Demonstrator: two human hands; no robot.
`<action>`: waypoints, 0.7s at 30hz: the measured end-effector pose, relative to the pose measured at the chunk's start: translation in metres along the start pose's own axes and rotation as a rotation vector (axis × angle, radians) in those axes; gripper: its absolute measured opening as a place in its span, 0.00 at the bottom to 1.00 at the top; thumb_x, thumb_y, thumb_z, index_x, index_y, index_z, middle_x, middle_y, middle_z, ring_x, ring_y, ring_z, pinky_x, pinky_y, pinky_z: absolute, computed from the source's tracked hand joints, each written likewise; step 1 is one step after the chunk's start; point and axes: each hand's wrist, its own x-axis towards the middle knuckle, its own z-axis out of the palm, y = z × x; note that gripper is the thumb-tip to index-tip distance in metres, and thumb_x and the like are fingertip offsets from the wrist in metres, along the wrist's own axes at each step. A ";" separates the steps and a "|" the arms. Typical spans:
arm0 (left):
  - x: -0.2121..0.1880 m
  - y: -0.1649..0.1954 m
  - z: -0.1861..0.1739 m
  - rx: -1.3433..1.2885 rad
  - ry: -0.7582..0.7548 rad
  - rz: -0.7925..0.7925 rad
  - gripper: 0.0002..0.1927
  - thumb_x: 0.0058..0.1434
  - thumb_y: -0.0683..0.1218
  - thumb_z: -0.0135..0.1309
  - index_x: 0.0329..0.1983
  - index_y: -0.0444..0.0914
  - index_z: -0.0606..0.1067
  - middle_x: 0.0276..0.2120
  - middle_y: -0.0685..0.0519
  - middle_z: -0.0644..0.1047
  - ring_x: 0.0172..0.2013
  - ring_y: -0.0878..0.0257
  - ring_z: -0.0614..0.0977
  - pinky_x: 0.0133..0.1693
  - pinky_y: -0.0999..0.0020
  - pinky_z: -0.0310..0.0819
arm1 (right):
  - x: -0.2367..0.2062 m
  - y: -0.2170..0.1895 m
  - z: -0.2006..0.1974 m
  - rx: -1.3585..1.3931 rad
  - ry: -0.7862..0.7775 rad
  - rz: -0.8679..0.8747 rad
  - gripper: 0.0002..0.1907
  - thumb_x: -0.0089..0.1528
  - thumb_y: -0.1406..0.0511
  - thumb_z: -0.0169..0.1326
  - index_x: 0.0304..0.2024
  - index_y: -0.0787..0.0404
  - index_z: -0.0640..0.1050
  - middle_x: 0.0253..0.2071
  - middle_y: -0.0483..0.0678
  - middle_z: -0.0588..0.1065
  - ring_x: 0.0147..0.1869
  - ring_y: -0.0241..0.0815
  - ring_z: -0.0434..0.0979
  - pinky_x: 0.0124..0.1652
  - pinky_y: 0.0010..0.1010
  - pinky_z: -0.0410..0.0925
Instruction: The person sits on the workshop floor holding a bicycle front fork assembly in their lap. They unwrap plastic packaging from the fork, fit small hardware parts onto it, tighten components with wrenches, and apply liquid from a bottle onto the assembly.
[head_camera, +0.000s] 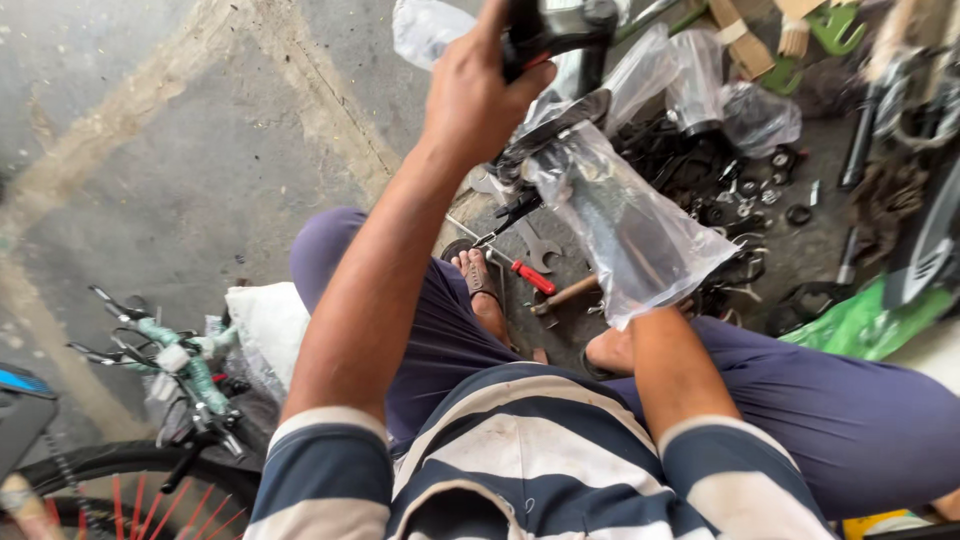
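- Gripping the black bicycle part (560, 25) from the head view: my left hand (475, 95) is clenched around its upper end, arm raised and extended forward.
- Landmark: the clear plastic bag (630, 225). It sheathes the lower length of the part and hangs down toward my knees.
- My right hand is hidden behind the lower end of the bag; only the forearm (670, 365) shows, so I cannot tell whether it grips or lies open.
- Step in hand, by my judgement: the part is held steady at the top while the wrapping sits loose around its lower length; the bag is not yet off.
- Next move calls for, as I judge it: a firm hold at the top, and the film drawn along the part without snagging.
- Left of and below the bag: a red-handled screwdriver (527, 275), a spanner (535, 248) and a wooden-handled hammer (565, 295) on the concrete floor (180, 180).
- Right of the bag: black rings and small parts (745, 190), with more clear bags (755, 115) above them.
- Far left of the bag: a bicycle handlebar (175, 360).
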 end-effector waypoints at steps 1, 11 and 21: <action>0.004 0.000 0.004 0.013 0.022 0.034 0.25 0.60 0.51 0.67 0.55 0.38 0.70 0.38 0.44 0.83 0.38 0.44 0.83 0.41 0.52 0.76 | -0.003 0.004 -0.002 0.014 -0.003 -0.001 0.22 0.62 0.56 0.58 0.56 0.59 0.76 0.41 0.52 0.78 0.39 0.45 0.77 0.38 0.36 0.72; 0.009 0.008 0.028 0.070 0.038 0.177 0.21 0.56 0.52 0.68 0.48 0.40 0.75 0.40 0.45 0.81 0.44 0.44 0.81 0.45 0.51 0.74 | -0.111 0.023 -0.074 1.040 -0.853 0.277 0.23 0.63 0.60 0.57 0.59 0.59 0.72 0.37 0.48 0.78 0.32 0.36 0.77 0.32 0.29 0.72; -0.011 0.027 0.024 0.116 -0.034 0.182 0.24 0.57 0.53 0.69 0.50 0.39 0.74 0.41 0.46 0.81 0.44 0.46 0.82 0.45 0.51 0.75 | -0.157 -0.010 -0.085 1.065 -0.517 -0.176 0.19 0.65 0.66 0.61 0.55 0.68 0.76 0.36 0.46 0.74 0.31 0.32 0.72 0.30 0.24 0.67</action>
